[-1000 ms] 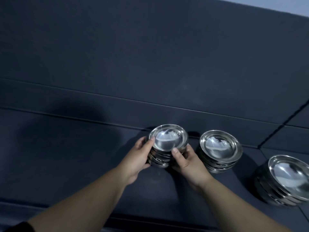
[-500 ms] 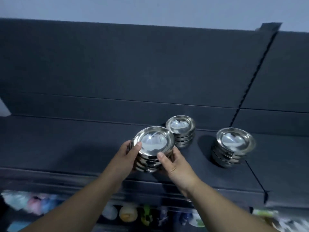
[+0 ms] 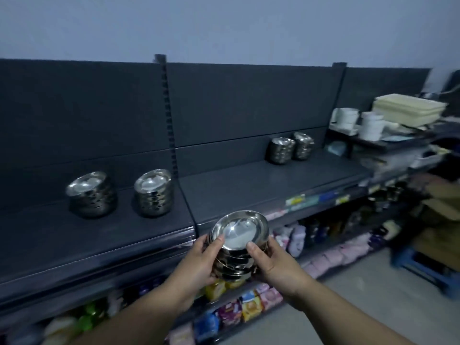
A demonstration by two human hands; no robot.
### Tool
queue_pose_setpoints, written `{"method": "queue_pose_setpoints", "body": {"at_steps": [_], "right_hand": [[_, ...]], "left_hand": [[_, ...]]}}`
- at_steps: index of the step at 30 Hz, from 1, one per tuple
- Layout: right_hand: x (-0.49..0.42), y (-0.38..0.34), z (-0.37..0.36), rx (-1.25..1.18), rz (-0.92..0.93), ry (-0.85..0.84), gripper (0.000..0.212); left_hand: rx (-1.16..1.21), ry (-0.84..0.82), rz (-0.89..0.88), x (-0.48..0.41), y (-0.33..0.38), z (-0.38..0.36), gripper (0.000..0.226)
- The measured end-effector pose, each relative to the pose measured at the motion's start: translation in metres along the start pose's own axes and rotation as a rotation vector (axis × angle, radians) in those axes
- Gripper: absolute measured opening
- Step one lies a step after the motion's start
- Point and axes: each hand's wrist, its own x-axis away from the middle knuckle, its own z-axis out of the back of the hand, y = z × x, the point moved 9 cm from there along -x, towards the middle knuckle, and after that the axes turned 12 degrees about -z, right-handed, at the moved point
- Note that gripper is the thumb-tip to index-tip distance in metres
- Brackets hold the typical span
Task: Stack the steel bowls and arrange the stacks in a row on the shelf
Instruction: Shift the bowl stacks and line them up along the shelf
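Dark grey shop shelving (image 3: 249,185) is run along a pale wall (image 3: 224,26), and every place is given from the slotted dark upright post (image 3: 167,115) that divides its two bays. Well left of the post a stack of shiny round steel bowls (image 3: 90,195) is set on the board, and a second such stack (image 3: 153,192) is set just left of the post. The two are apart, side by side, in a line along the shelf.

Just right of the post and forward of the front edge, off the board, a third stack of steel bowls (image 3: 237,247) is held. It is clamped from both sides: the left hand (image 3: 199,260) is wrapped round the side nearer the post, the right hand (image 3: 273,262) round the far side, and a thumb of each is laid over the top bowl's rim. Its axis is held roughly upright, with the top bowl's mouth turned up.

Well right of the post, at the back of the board, a fourth steel stack (image 3: 280,150) and a fifth steel stack (image 3: 302,145) are stood close together; whether they touch cannot be told.

The coming move is judged to turn on one relation: the board lies beyond the held stack, away from the body, and the line begun by the two left stacks would be carried on just past the post. Neither hand is favoured, both being equally near.
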Motion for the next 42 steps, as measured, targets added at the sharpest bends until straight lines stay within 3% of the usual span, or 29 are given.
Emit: {"method": "queue_pose_setpoints", "body": {"at_steps": [4,6,9,10,14,17,21,25,29,32,35,39,42], "right_hand": [[0.027,0.018,0.082,-0.062,-0.021,0.136,0.05],[0.031,0.027,0.117,-0.085,-0.039,0.196,0.044],[0.025,0.034,0.161,-0.129,-0.055,0.281,0.053],[0.019,0.034,0.175,-0.147,-0.062,0.304,0.057],[-0.023,0.017,0.223,-0.173,-0.029,0.369,0.063],[-0.071,-0.005,0.253,-0.15,0.004,0.403,0.073],[-0.142,-0.041,0.282,-0.155,0.008,0.386,0.065],[-0.206,-0.068,0.311,-0.153,-0.003,0.365,0.079],[-0.256,-0.082,0.341,-0.152,-0.014,0.338,0.07],[-0.288,-0.085,0.363,-0.131,-0.019,0.324,0.062],[-0.321,-0.08,0.388,-0.156,-0.037,0.27,0.061],[-0.358,-0.075,0.42,-0.18,-0.065,0.18,0.071],[-0.382,-0.081,0.445,-0.146,-0.057,0.126,0.073]], "left_hand": [[0.018,-0.16,0.023,-0.023,-0.009,-0.091,0.079],[0.003,-0.217,0.052,-0.037,-0.014,-0.126,0.099],[0.006,-0.284,0.032,-0.07,-0.018,-0.168,0.11],[0.017,-0.3,0.036,-0.083,-0.017,-0.181,0.105],[0.051,-0.313,-0.013,-0.147,-0.01,-0.217,0.04],[0.049,-0.301,-0.073,-0.21,0.003,-0.226,0.04],[0.149,-0.326,-0.057,-0.29,0.021,-0.23,0.045],[0.168,-0.377,-0.08,-0.357,0.039,-0.237,0.064],[0.162,-0.396,-0.067,-0.41,0.034,-0.251,0.094],[0.165,-0.369,-0.044,-0.443,0.025,-0.262,0.101],[0.162,-0.348,-0.015,-0.471,0.014,-0.273,0.1],[0.203,-0.27,0.016,-0.498,0.01,-0.291,0.067],[0.174,-0.223,-0.04,-0.512,0.012,-0.306,0.072]]}}
